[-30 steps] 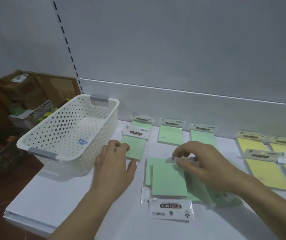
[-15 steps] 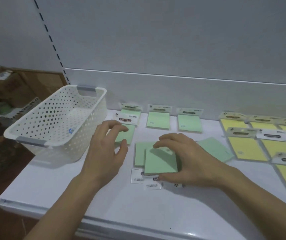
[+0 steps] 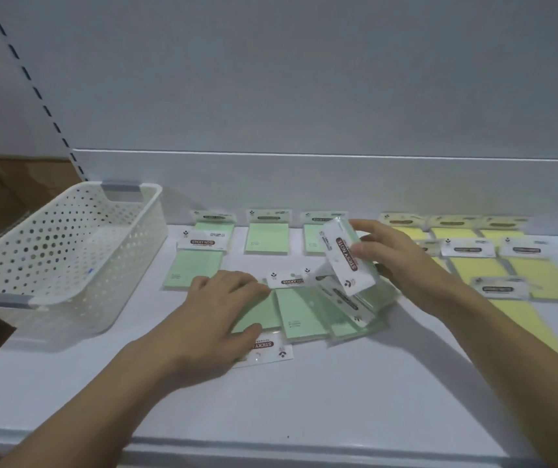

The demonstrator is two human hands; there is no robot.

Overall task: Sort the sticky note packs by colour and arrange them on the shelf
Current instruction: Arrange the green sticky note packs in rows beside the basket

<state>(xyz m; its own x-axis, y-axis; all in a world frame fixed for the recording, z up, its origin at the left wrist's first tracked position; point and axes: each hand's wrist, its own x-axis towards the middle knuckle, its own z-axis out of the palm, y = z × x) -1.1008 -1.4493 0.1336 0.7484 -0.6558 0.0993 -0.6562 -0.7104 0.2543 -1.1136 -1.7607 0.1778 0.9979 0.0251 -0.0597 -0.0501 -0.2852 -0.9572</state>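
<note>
I see the white shelf [image 3: 338, 393] bearing a basket [image 3: 125, 265] left of the left hand [image 3: 220, 319], green packs [image 3: 267, 238] beyond it, yellow packs [image 3: 548, 282] right of the right hand [image 3: 402, 261]

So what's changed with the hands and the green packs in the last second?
The right hand has picked one green pack off the front pile and tilted it up. The left hand moved from the far-left pack onto that pile, now fanned out. The basket, back green row and yellow packs stayed put.
</note>
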